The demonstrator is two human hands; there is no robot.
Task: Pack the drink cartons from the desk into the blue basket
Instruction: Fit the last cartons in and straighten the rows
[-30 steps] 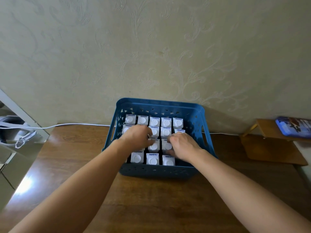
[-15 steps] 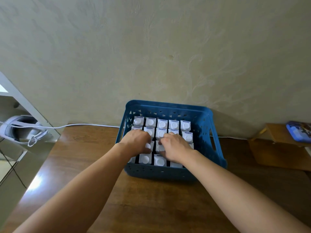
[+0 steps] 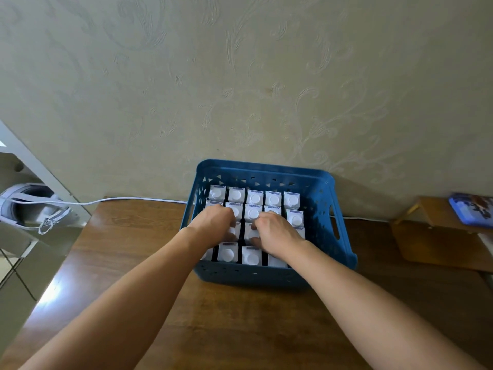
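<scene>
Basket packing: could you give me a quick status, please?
Both hands, left and right, on cartons inside blue basket. Grip unclear. Cartons upright in rows. Nothing obstructing.

You face a beige embossed wall (image 3: 240, 89); a white cable (image 3: 128, 200) runs along the brown table's (image 3: 240, 324) far edge.

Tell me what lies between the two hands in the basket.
Head view: between left hand and right hand stand white-capped cartons in the blue basket.

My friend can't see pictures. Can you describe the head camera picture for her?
Two bare hands, left hand and right hand, rest on white-capped drink cartons standing upright in rows inside a blue plastic basket on a brown wooden desk against a patterned beige wall.
</scene>
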